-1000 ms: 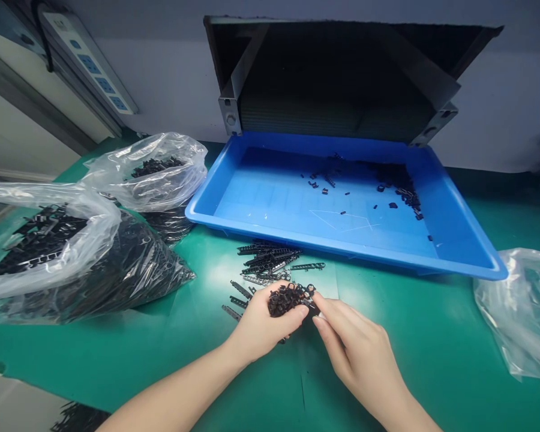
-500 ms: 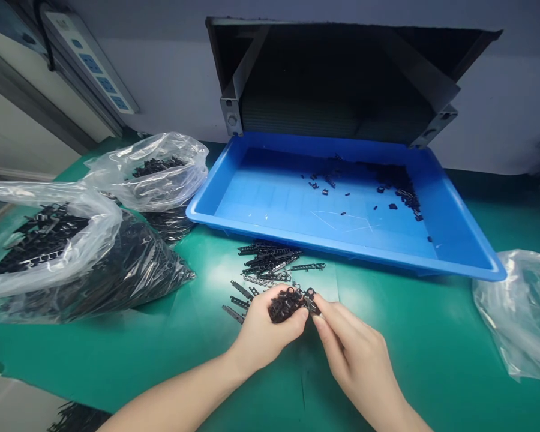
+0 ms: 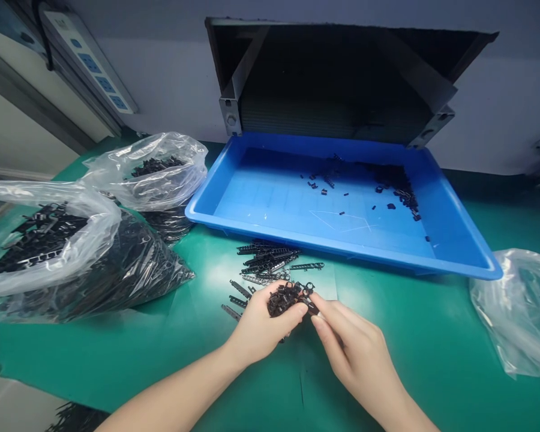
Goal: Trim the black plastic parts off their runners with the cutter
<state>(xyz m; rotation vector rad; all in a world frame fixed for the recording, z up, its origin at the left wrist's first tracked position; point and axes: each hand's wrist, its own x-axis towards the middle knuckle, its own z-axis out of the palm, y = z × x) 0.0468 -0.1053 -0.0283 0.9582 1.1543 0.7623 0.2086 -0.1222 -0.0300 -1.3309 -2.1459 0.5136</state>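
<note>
My left hand [image 3: 261, 327] is cupped around a tangled cluster of small black plastic parts [image 3: 285, 299], with its fingers curled over the underside. My right hand [image 3: 351, 348] pinches a black piece [image 3: 312, 304] at the cluster's right end between thumb and fingers. Just beyond my hands, several black ladder-like plastic strips [image 3: 265, 261] lie in a loose pile on the green mat [image 3: 409, 354]. A few more strips [image 3: 236, 300] lie left of my left hand. Part of the cluster is hidden by my fingers.
A blue plastic tray [image 3: 342, 243] holds scattered small black pieces, mostly towards its far right. Clear plastic bags of black parts [image 3: 72, 258] sit at left, and a clear bag [image 3: 517, 312] lies at right. A dark hinged panel [image 3: 337, 78] stands behind the tray.
My hands have shifted only slightly, with the cluster sitting a little lower and my right hand still pinching at its right end. The view has moved slightly.
</note>
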